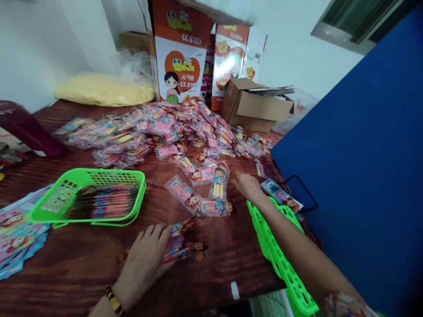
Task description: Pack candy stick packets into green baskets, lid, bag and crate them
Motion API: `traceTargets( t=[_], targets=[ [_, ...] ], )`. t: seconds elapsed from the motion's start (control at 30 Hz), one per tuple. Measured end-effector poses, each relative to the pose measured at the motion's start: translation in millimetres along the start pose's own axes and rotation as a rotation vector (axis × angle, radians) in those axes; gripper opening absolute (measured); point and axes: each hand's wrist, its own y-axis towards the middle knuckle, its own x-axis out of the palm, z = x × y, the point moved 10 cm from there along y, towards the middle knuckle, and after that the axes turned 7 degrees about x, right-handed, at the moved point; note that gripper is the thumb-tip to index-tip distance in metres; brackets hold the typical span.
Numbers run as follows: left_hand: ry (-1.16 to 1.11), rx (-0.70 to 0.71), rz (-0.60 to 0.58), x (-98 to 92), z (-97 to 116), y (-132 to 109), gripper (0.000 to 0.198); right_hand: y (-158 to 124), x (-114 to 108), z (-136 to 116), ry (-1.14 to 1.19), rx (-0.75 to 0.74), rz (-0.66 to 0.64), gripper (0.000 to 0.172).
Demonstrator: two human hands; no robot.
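My left hand [145, 255] is closed around a stack of small printed packets [176, 242], held low over the near middle of the table. My right hand [248, 187] reaches in from the right, over the table beside several loose packets [218, 185]. Its fingers are blurred and partly turned away, so whether they grip anything is unclear. These loose packets are clear sachets with pink and yellow sticks and cartoon figures. Left of my left hand, a green basket [140, 193] holds a row of similar packets standing on edge. Behind, a large heap of packets [165, 123] spreads across the table.
Another green basket [277, 246] sits under my right forearm at the table's edge. A blue panel [357, 154] rises on the right. Printed sheets [20, 233] and a dark red bottle [33, 130] are at left. An open carton [254, 105] stands behind the heap.
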Motion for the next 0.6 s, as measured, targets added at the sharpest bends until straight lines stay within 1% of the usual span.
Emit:
traceTargets(
  t=[0.03, 0.07, 0.1, 0.13, 0.17, 0.2, 0.27, 0.37, 0.43, 0.53, 0.6],
  targets=[
    [-0.004, 0.0, 0.001, 0.6, -0.6, 0.0, 0.054, -1.4, 1.0, -18.3, -0.064, -0.162, -0.015, 0.036],
    [-0.007, -0.001, 0.001, 1.1, -1.3, -0.1, 0.054, -5.3, 6.0, -40.6, -0.146, -0.364, -0.042, 0.045],
    [-0.01, -0.002, 0.003, 1.3, -1.6, -0.3, 0.053, -11.7, 13.8, -61.8, -0.239, -0.572, -0.07, 0.052],
    [-0.011, -0.003, 0.007, 1.3, -1.9, -0.5, 0.053, -17.9, 21.7, -77.6, -0.332, -0.747, -0.086, 0.056],
    [-0.01, -0.003, 0.011, 1.1, -1.7, -0.7, 0.054, -20.2, 27.6, -86.8, -0.41, -0.855, -0.083, 0.056],
    [-0.008, -0.003, 0.015, 0.9, -1.5, -0.9, 0.055, -17.1, 30.0, -90.6, -0.459, -0.888, -0.063, 0.052],
    [0.0, -0.009, 0.019, 0.5, -1.1, -1.5, 0.056, -6.2, 27.5, -88.6, -0.504, -0.855, 0.005, 0.039],
    [0.001, -0.02, 0.013, 0.2, -0.7, -2.2, 0.056, -1.4, 19.1, -70.6, -0.464, -0.801, 0.059, 0.024],
    [-0.005, -0.019, 0.009, 0.0, -0.1, -2.4, 0.056, -4.4, 13.7, -50.9, -0.377, -0.766, 0.033, 0.018],
    [-0.018, -0.018, 0.014, 0.1, -0.3, -2.7, 0.054, -9.0, 6.2, -20.3, -0.247, -0.668, -0.061, 0.014],
    [-0.018, -0.024, 0.017, 1.3, -1.4, -3.1, 0.053, -13.2, 0.3, -14.3, -0.21, -0.642, -0.088, 0.015]
  ],
)
